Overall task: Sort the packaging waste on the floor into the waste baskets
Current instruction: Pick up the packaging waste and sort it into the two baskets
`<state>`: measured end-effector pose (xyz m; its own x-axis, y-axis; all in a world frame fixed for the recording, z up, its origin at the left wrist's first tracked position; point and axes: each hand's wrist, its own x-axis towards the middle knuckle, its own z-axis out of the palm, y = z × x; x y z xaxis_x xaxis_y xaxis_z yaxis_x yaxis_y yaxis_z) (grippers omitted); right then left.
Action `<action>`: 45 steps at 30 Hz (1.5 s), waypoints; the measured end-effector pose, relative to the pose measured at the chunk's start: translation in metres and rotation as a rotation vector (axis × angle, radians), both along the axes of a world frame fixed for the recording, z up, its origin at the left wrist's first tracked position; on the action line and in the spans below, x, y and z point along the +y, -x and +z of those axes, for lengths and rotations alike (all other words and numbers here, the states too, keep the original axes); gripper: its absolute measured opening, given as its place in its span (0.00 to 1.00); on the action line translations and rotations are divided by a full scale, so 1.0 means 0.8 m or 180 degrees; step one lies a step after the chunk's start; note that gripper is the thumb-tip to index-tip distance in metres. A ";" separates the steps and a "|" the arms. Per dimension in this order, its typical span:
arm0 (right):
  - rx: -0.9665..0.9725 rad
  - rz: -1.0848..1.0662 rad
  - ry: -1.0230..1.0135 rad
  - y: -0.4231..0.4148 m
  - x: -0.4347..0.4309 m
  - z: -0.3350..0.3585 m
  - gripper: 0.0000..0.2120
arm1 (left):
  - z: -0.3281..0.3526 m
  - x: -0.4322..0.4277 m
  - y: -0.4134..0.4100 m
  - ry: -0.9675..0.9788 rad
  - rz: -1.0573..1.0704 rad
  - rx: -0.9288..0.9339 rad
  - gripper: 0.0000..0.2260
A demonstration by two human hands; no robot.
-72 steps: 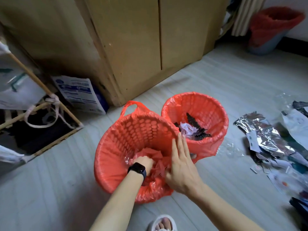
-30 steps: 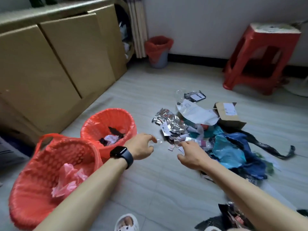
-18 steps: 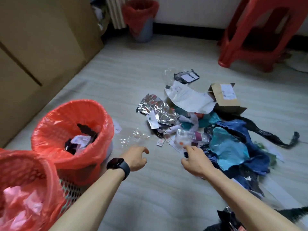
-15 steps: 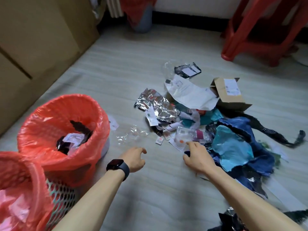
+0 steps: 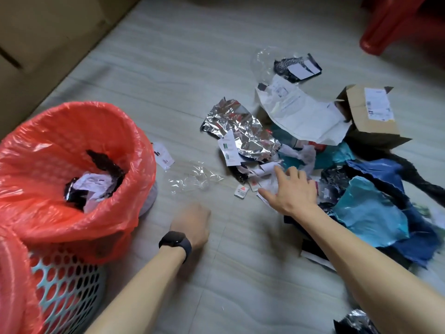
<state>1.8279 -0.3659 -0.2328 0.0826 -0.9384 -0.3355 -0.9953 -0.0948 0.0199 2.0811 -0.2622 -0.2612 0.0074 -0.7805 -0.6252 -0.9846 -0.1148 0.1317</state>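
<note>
Both hands have dropped closer to the floor (image 5: 240, 273). Now the right hand (image 5: 291, 191) rests on small scraps at the near edge of the waste pile (image 5: 243, 131), its fingers (image 5: 281, 173) spread wide and holding nothing. Over bare floor, the left hand (image 5: 192, 222) is blurry and curled, so I cannot tell if it holds anything. Clear wrap (image 5: 192, 179) lies between the pile and the red-lined basket (image 5: 137, 150). A second basket (image 5: 9, 273) is cut off at the corner.

We cannot read any text here. The shipping label (image 5: 378, 104) on the cardboard box (image 5: 356, 121), upper right, the print on the white mailer (image 5: 303, 112) beside it, and the small sachet (image 5: 241, 191) at centre are all too blurred.
</note>
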 end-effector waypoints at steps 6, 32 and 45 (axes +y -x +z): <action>0.0213 0.0074 -0.0188 -0.007 -0.041 -0.029 0.43 | -0.004 -0.036 -0.002 0.0241 0.0446 0.0161 0.22; -0.2327 -0.1367 -0.0198 0.010 -0.017 0.005 0.29 | -0.007 -0.200 0.047 0.1117 -0.0727 -0.0510 0.34; -0.2568 -0.1457 -0.0145 0.001 0.004 0.000 0.28 | 0.021 -0.150 0.038 0.1626 0.1117 0.1435 0.07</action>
